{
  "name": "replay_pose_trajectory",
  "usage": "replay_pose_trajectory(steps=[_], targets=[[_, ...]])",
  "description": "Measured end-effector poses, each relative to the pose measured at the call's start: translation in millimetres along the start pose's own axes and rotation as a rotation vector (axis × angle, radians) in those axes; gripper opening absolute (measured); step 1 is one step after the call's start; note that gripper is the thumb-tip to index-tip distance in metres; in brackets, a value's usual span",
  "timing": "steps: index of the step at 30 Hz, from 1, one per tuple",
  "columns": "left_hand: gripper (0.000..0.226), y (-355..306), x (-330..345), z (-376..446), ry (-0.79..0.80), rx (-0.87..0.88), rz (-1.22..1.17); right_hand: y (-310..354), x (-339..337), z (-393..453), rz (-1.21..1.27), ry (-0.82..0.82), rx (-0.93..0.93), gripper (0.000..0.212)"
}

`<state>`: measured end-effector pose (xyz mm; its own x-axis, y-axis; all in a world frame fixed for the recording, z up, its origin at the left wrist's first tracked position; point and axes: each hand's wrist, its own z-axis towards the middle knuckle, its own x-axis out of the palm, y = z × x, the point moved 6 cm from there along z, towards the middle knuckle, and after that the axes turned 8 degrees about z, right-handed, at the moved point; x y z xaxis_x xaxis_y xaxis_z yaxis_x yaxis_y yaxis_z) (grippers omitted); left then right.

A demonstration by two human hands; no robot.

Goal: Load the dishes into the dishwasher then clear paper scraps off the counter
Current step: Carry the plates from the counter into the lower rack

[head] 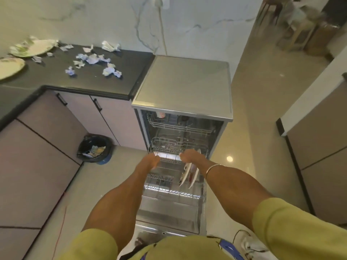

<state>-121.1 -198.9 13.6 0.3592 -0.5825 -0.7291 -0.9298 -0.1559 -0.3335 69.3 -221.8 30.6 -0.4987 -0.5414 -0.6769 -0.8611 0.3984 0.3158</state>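
- Kitchen corner with marble wall, dark counter (93,79) on the left, steel dishwasher (183,85) beside it, door dropped open toward the camera.
- Reached forward with both arms; left hand (153,160) and right hand (187,155) set on the front rail of the lower rack (169,190), spaced apart so the rack would slide evenly.
- Fingers of both hands curled over the wire rail, pressed together, not pinching any dish; from this angle, perhaps only resting on it.
- Two white plates (188,175) stood on edge in the rack's right side, just under the right wrist, upright so water could reach both faces.
- More plates (32,47) left on the counter's far left, well apart from the dishwasher, so loading judged unfinished.
- Crumpled paper scraps (93,59) scattered across the counter, untouched; bin (94,148) on the floor below, handy for them.
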Motion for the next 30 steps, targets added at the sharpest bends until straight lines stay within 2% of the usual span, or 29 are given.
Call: replay_pose_trajectory(steps=[3,6,10,15,19,23,30], targets=[[0.045,35.4,-19.7,-15.5,-0.016,-0.087,-0.058,31.7,8.2,-7.9,-0.071,0.024,-0.014,0.049],[0.044,83.6,-47.8,-32.2,-0.083,-0.086,-0.059,69.6,26.8,-14.6,-0.098,0.047,-0.027,0.051],[0.05,168.1,-92.9,-44.6,-0.223,-0.086,-0.081,144.3,59.2,-24.4,-0.129,0.057,-0.082,0.051],[0.043,262.3,-148.8,-61.0,-0.272,-0.147,-0.17,238.5,90.2,-8.1,-0.163,0.012,-0.161,0.052],[0.04,309.3,-182.6,-75.9,-0.278,-0.158,-0.104,311.0,112.1,-45.7,-0.107,0.035,-0.191,0.056],[0.04,362.9,-196.7,-76.4,-0.335,-0.204,-0.14,365.8,133.3,-49.1,-0.14,0.065,-0.241,0.057],[0.057,427.8,-221.5,-78.4,-0.414,-0.258,-0.198,448.9,144.7,-48.3,-0.241,0.083,-0.314,0.05]])
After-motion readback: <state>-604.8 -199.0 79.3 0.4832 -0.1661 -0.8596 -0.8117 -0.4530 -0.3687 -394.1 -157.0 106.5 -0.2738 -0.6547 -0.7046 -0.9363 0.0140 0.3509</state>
